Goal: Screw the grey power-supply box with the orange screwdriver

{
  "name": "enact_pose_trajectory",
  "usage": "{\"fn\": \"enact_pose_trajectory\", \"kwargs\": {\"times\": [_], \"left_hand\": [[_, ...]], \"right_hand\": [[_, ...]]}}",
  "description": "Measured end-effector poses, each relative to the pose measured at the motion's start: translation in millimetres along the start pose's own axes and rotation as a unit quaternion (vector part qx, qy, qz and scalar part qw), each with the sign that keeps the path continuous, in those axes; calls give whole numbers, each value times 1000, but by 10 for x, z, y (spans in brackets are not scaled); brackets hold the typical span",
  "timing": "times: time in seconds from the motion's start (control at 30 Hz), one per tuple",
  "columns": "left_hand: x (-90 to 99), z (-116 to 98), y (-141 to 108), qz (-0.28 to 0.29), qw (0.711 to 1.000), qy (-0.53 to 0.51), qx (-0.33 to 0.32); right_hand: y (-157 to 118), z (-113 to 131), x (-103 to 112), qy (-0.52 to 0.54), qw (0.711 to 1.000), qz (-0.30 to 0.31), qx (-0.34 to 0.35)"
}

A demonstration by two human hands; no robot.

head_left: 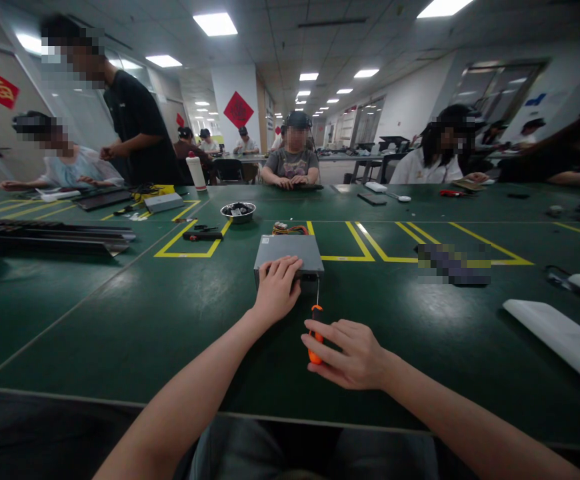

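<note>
A grey metal computer power supply [290,248] sits on the green table in front of me, its bundle of coloured wires [290,229] at the far side. My left hand [277,285] lies over its top and near edge, fingers curved against the casing. In my right hand [346,352] is a screwdriver [316,337] with an orange and black handle, gripped by the fingers. Its thin shaft points away from me and the tip meets the near face of the power supply, close to the right corner. Whether the tip sits in a screw is too small to tell.
Beyond the power supply stands a metal bowl [238,212] of small dark parts. Tools [203,235] lie inside yellow tape lines at left. Dark metal panels [50,235] are farther left; a white elongated device [560,340] lies at right. Several people sit or stand around the table.
</note>
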State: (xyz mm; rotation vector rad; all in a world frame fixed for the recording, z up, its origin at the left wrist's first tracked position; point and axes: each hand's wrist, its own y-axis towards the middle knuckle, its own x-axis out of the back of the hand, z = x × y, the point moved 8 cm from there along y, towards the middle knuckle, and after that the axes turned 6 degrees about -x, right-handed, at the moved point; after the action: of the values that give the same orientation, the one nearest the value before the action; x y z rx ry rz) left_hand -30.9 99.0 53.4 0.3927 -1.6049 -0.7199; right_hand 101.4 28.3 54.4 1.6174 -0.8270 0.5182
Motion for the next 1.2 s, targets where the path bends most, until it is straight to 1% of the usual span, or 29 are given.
{"fn": "enact_pose_trajectory", "kwargs": {"times": [0.17,0.23,0.3,0.43,0.5,0.67,0.8,0.87,0.97,1.07,1.2], "left_hand": [[-16,7,-5,2,1000,6,2],[-22,8,-7,4,1000,4,3],[-23,8,-8,6,1000,0,5],[-15,4,-5,8,1000,-6,4],[-8,2,-3,6,1000,-5,4],[0,1,-1,3,1000,-4,2],[-3,1,-5,3,1000,-4,1],[-1,3,-6,3,1000,-1,3],[3,2,-6,5,1000,-1,1],[1,3,-6,7,1000,-3,-1],[-8,7,-3,8,1000,-3,2]], "right_hand": [[-35,-31,25,31,997,-61,-18],[-51,-56,34,34,996,-74,-30],[-55,-63,43,33,996,-69,-33],[-27,-24,53,4,999,-30,-11],[-13,-13,62,-9,1000,-23,-5],[-42,-12,56,11,999,-50,-4],[-89,-54,50,25,997,-71,-29],[-100,-72,54,31,997,-66,-37],[-90,-47,62,23,999,-39,-17],[-56,-27,70,-8,1000,-20,-7],[-33,-5,84,-22,999,-38,-2]]}}
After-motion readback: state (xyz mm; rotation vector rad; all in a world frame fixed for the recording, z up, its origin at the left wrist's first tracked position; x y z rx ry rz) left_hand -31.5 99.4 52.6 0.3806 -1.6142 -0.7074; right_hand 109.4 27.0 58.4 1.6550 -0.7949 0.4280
